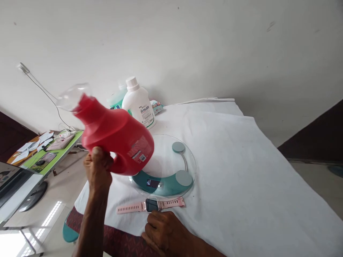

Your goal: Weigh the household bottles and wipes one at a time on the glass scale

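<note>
My left hand (98, 166) is closed around the handle of a red laundry detergent bottle (115, 128). The bottle is raised and tilted, its neck pointing to the upper left, with a clear cap (73, 97) blurred at its mouth. Behind and below it lies a round glass scale (166, 185) with a teal band and a small lit display. In front of the scale a smartwatch with a pink strap (152, 205) is stretched out flat. Just below the watch, near the table's front edge, my right hand (164, 233) rests with curled fingers and no object showing in it.
A white bottle (138, 103) stands by the wall, with a green-and-clear container (117, 99) partly hidden behind it and a small packet (157, 106) alongside. White cloth (241, 178) covers the table. At left are a green desk (57, 154) with papers and a laptop (13, 185).
</note>
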`<state>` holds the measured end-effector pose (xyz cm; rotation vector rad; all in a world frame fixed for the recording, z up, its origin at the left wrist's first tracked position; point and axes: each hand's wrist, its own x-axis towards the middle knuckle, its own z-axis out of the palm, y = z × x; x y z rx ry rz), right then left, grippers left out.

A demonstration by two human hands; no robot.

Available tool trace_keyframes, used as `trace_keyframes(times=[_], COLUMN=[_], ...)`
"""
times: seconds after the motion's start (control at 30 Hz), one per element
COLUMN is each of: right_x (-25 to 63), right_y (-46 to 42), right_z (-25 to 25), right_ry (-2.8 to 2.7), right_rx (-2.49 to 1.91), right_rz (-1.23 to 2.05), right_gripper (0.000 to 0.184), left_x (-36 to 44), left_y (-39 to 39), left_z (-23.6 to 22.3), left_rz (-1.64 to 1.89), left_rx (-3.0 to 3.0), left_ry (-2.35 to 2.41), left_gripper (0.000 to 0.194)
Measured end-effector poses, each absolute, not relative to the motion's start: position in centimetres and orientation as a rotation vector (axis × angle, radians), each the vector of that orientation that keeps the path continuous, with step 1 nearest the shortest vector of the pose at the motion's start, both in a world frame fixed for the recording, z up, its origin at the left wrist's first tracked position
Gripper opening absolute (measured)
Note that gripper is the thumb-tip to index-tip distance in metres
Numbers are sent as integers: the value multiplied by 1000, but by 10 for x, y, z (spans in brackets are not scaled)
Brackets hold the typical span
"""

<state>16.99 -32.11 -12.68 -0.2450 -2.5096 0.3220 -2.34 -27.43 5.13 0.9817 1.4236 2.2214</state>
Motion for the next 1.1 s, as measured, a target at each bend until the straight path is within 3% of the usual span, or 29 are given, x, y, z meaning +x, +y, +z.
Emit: trace_keyframes(times=[0.2,0.63,0.83,0.97,1.1], right_x=[170,173,174,173,171], right_y=[-321,-321,-319,-322,-324], right_z=[-129,-121,-118,-124,-126], right_ry=[-2481,-2516,-2475,-2511,-2792], right_rx=[-238,-213,-134,-162,-372], right_rz=[337,294,256,263,476], right_gripper=[22,23,22,23,30], left_x=[-77,-109,-124,-125,-98], left_y=[-318,-302,-301,-314,-327], left_z=[63,1,-15,-8,7], left_rz=[2435,2284,2206,2014,2305], left_rx=[1042,711,892,1154,1532], left_ry=[1628,1847,1913,2288,2543], left_gripper=[70,67,61,49,52])
